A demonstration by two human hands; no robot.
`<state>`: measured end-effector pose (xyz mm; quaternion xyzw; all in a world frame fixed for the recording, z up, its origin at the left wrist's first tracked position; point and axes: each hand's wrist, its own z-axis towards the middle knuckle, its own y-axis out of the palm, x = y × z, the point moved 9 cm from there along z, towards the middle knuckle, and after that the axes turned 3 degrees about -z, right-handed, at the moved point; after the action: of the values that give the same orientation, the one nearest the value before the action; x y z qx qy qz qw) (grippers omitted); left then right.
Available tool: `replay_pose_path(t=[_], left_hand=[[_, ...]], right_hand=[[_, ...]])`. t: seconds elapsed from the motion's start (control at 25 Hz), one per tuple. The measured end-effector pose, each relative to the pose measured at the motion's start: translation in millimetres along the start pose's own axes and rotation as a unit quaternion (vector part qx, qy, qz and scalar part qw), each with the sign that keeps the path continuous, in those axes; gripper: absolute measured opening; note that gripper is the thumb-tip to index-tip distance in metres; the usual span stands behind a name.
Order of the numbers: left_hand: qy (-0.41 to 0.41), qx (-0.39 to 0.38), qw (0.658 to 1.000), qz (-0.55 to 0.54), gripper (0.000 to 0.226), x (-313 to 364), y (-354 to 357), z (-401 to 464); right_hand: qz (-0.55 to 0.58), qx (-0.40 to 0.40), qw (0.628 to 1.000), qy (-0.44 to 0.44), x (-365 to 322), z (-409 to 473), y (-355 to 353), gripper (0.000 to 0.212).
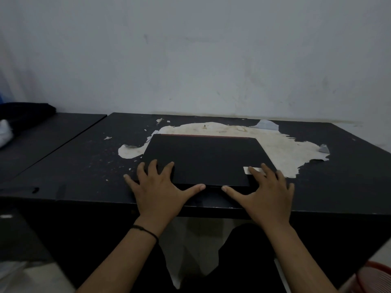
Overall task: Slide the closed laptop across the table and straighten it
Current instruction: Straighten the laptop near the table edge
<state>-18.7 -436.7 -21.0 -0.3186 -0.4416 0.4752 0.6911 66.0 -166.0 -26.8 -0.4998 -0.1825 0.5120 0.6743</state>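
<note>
A closed black laptop lies flat on the dark table, its long edges roughly parallel to the table's front edge. A thin red line runs along its far edge and a white sticker sits near its front right corner. My left hand rests with spread fingers on the laptop's front left corner, thumb along the front edge. My right hand lies spread on the front right corner, fingertips over the sticker, thumb against the front edge.
A large pale patch of peeled surface spreads under and behind the laptop. A wall stands just behind the table. A second dark table adjoins at the left, with dark cloth on it. A red object sits at the lower right.
</note>
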Motion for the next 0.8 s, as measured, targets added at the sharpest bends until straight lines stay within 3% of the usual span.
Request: replay_pose_path(t=[0.4,0.8], left_hand=[[-0.028,-0.028,0.998,-0.040,0.121,-10,4,5],[0.016,-0.010,0.999,-0.034,0.109,-11,1,-1]], right_hand=[[0.057,-0.046,0.996,0.046,6,0,1,0.120],[0.159,0.028,0.986,0.034,15,-4,-7,0.099]])
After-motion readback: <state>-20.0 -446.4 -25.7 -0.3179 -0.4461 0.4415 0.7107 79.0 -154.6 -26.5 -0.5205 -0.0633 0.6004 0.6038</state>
